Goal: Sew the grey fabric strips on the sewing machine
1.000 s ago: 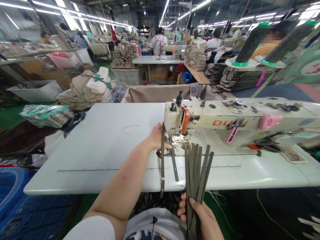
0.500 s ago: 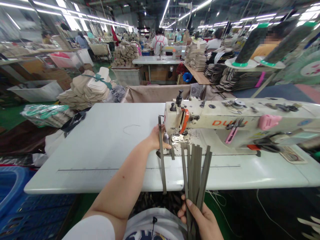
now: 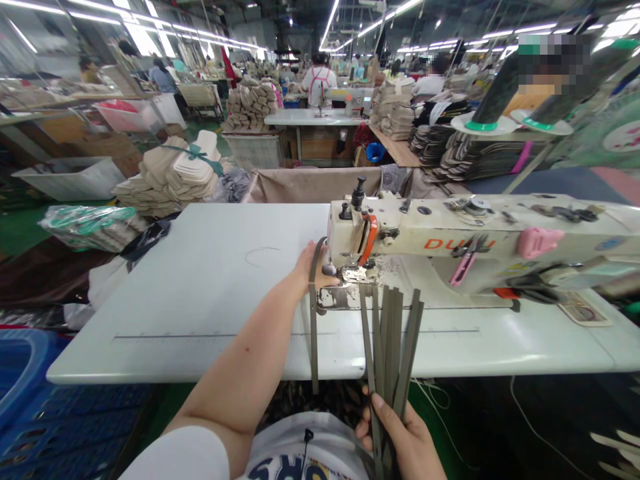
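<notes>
My left hand [image 3: 311, 268] is at the left of the sewing machine's needle end, thumb stretched towards the presser foot [image 3: 354, 275]. The thumb and fingers look apart; some fingertips are hidden by the machine head. A narrow dark grey-green strip [image 3: 314, 333] curves at its top near the machine head, passes in front of this hand and hangs over the table's front edge. My right hand [image 3: 400, 433], low in front of the table, is closed round a fanned bunch of similar strips [image 3: 391, 340]. Their upper ends reach the machine's bed.
The cream sewing machine [image 3: 410, 223] spans the right of the white table [image 3: 225, 287]. Pink-handled snippers [image 3: 464, 268] hang on its arm. Two thread cones [image 3: 493, 100] stand behind right. A blue basket [image 3: 75, 420] is at lower left. People work farther back.
The hanging strip has shifted left and its top has bent into a curve. My left hand has moved slightly left and up. The short strip piece under its thumb no longer shows.
</notes>
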A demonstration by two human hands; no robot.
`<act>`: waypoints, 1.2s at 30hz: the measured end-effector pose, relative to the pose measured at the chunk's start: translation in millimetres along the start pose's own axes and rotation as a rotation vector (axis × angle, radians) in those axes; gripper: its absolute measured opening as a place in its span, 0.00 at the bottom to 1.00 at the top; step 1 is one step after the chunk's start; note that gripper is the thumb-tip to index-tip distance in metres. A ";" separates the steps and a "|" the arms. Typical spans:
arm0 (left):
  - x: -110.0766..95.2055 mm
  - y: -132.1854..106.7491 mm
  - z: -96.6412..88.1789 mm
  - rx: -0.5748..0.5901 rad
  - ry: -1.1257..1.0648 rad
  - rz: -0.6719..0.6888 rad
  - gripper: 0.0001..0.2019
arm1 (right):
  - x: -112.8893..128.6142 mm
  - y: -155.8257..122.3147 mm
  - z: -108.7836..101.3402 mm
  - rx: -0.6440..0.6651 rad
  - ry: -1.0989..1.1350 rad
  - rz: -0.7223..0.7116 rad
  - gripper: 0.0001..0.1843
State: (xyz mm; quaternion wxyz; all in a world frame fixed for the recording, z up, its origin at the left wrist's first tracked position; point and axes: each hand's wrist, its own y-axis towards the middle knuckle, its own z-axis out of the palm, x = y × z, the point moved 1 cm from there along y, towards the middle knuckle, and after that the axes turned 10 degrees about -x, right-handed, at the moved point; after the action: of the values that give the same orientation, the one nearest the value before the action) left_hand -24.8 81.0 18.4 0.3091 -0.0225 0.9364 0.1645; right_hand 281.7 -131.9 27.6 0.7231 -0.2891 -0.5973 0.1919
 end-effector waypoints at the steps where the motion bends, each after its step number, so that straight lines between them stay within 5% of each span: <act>1: -1.1 1.2 -0.3 0.009 0.033 -0.002 0.39 | -0.6 0.5 -0.4 0.004 -0.003 -0.003 0.41; 10: -6.5 1.7 -2.8 -0.044 0.014 -0.040 0.37 | -3.6 3.8 -4.8 0.010 -0.089 -0.101 0.41; 14: -9.0 1.2 -2.7 -0.028 -0.011 -0.025 0.27 | -1.0 2.3 -3.2 0.015 -0.118 -0.137 0.38; 25: -4.9 13.2 18.5 -0.046 -0.175 0.014 0.19 | -0.8 0.3 0.9 0.041 -0.177 -0.162 0.40; 36: -18.6 8.9 11.7 -0.090 -0.191 -0.063 0.12 | 1.8 4.0 15.8 0.016 -0.170 -0.215 0.42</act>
State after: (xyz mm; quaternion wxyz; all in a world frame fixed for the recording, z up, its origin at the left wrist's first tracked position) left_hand -4.4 92.0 23.1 0.4007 -0.0500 0.8932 0.1980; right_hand 267.0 -124.8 28.2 0.6885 -0.2004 -0.6824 0.1419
